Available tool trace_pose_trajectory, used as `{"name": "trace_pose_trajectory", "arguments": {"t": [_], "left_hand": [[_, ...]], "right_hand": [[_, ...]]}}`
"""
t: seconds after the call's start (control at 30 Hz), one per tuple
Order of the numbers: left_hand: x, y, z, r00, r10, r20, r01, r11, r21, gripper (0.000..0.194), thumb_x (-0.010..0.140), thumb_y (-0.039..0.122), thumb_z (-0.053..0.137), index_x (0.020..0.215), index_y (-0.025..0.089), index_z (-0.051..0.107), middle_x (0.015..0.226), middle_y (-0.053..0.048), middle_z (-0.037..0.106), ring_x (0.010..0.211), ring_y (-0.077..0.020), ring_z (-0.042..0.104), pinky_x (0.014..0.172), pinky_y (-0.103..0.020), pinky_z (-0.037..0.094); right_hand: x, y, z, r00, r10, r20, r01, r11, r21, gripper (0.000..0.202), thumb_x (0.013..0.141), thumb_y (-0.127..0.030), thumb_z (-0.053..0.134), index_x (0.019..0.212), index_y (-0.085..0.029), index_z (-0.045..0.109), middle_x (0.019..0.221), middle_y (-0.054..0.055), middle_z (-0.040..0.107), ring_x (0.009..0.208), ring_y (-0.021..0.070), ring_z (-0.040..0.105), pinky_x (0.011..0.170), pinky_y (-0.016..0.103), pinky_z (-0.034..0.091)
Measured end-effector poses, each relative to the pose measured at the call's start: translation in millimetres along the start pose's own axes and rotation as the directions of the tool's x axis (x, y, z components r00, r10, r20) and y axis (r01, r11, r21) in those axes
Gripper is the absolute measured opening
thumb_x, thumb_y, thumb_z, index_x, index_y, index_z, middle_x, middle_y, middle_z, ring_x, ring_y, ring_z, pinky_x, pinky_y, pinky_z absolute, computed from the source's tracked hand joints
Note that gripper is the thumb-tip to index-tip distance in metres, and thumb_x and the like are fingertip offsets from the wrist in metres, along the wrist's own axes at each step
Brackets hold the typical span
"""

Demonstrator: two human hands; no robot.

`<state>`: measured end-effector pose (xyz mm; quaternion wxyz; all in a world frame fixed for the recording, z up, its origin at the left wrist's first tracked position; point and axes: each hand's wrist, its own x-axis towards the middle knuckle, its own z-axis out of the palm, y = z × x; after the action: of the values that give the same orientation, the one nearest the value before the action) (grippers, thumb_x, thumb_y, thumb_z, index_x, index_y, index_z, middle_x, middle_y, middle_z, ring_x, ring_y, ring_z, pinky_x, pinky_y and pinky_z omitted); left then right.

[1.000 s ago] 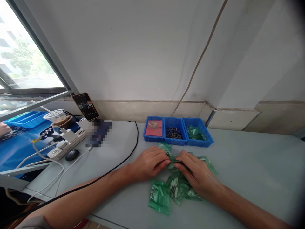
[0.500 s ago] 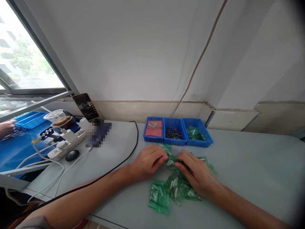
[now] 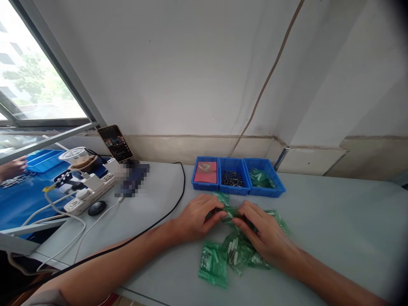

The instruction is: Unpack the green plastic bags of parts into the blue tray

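Note:
My left hand pinches the left end of a small green plastic bag just above the table. The bag's right end is pinched by my right hand. More green bags with white pieces inside lie under and around my right hand, partly hidden by it. One flat green bag lies nearest the front. Behind my hands stand three joined blue bins: the left holds a red card, the middle dark screws, the right green bags.
A black cable runs across the table and over my left forearm. To the left are a black mouse, a power strip, a propped phone and a lidded cup. Another person's hand shows at the far left.
The fingers of my left hand have shifted slightly on the bag, whose middle looks flatter between my hands. The other person's hand has moved a little to the right.

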<state>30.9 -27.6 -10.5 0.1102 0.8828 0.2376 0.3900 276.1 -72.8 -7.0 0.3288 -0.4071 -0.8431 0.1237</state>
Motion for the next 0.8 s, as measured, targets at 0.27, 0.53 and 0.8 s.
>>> {"name": "trace_pose_trajectory", "arguments": {"t": [0.27,0.53,0.8], "left_hand": [[0.6,-0.3,1.3,0.993,0.114,0.012,-0.114,0.993,-0.017,0.016,0.11,0.03,0.058,0.115,0.017,0.067,0.101,-0.008,0.076,0.094,-0.0206,0.07,0.089,-0.034,0.056],[0.5,-3.5,-0.4,0.993,0.105,-0.061,-0.106,0.994,-0.016,0.021,0.111,0.028,0.054,0.117,0.019,0.072,0.105,-0.009,0.066,0.09,-0.0167,0.065,0.077,-0.027,0.057],[-0.1,-5.4,2.2,0.991,0.107,-0.076,-0.1,0.991,0.09,0.023,0.113,0.03,0.053,0.121,0.019,0.071,0.086,-0.004,0.074,0.076,-0.0158,0.067,0.077,-0.031,0.051]], "right_hand": [[2.1,-3.0,-2.0,0.999,-0.037,-0.01,0.037,0.999,-0.033,0.022,0.113,-0.028,0.045,0.095,-0.026,0.058,0.085,0.003,0.063,0.077,0.021,0.061,0.066,0.03,0.05],[-2.6,-0.9,-2.5,0.993,0.118,-0.016,-0.118,0.993,0.001,0.014,0.109,-0.027,0.05,0.116,-0.028,0.062,0.091,0.002,0.072,0.08,0.0218,0.069,0.068,0.031,0.055],[-3.6,3.0,-0.2,0.991,-0.039,-0.126,0.042,0.999,0.026,0.029,0.112,-0.022,0.047,0.131,-0.029,0.067,0.069,-0.003,0.071,0.068,0.0202,0.067,0.07,0.032,0.058]]}}
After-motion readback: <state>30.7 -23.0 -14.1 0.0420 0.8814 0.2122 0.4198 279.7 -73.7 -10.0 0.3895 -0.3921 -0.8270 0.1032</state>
